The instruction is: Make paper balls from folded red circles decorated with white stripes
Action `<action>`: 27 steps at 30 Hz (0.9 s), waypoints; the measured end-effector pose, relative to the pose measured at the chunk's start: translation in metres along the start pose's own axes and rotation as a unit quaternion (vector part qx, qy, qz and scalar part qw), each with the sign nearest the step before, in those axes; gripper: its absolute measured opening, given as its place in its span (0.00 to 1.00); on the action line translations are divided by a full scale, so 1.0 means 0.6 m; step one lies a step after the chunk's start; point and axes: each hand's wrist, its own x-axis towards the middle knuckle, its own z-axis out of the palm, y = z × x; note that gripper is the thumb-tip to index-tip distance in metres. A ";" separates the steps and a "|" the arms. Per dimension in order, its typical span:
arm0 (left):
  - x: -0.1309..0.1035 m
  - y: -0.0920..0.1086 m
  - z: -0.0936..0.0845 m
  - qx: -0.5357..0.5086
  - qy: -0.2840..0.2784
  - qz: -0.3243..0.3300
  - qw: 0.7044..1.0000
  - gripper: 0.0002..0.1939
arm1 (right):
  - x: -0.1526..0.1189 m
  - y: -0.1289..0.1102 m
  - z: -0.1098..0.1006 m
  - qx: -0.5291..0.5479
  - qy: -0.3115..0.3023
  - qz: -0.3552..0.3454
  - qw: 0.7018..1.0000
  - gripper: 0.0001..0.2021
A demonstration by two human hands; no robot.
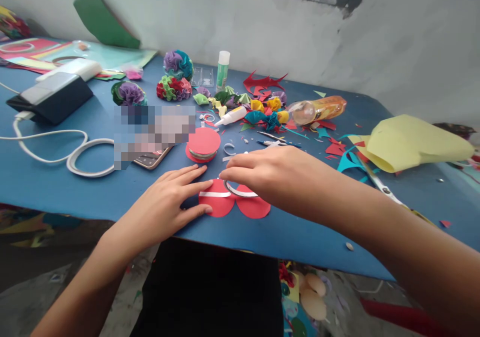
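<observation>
Two red paper circles (pixel 253 208) lie side by side near the table's front edge, with a white tape strip (pixel 215 194) across the left one. My left hand (pixel 173 197) is spread flat, its thumb and a finger resting on that circle's left edge. Above the right circle, my right hand (pixel 258 169) is closed on a roll of white tape (pixel 243 193); part of the ring is hidden behind the hand. Just beyond my left fingertips sits a stack of red paper discs (pixel 203 142) with a ring between them.
Ruffled paper balls (pixel 173 88), a glue stick (pixel 222 72), a white glue tube (pixel 231 115) and an orange-labelled bottle (pixel 318 109) stand or lie behind. Scissors (pixel 382 184) and yellow paper (pixel 416 142) are at right. A phone (pixel 153 158), white tape roll (pixel 92 157) and cable lie left.
</observation>
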 end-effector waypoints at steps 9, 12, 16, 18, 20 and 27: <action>0.000 0.002 -0.001 -0.004 -0.002 -0.002 1.000 0.25 | 0.000 -0.001 0.000 0.004 -0.015 0.003 1.000 0.14; -0.002 0.000 -0.001 0.001 -0.001 0.000 1.000 0.25 | -0.001 -0.001 -0.002 0.007 -0.018 0.006 1.000 0.14; -0.001 0.000 -0.001 0.007 -0.001 0.002 1.000 0.25 | 0.001 -0.002 -0.002 0.011 -0.022 0.002 1.000 0.12; 0.001 0.000 -0.001 0.003 -0.001 0.001 1.000 0.26 | 0.002 -0.003 -0.002 0.014 -0.022 -0.006 1.000 0.12; 0.001 0.001 -0.002 -0.001 -0.001 0.002 1.000 0.26 | 0.003 -0.005 -0.001 0.012 -0.021 -0.013 1.000 0.13; 0.001 0.000 -0.001 0.008 -0.007 0.001 1.000 0.26 | 0.013 -0.013 0.003 0.014 -0.031 -0.036 0.999 0.13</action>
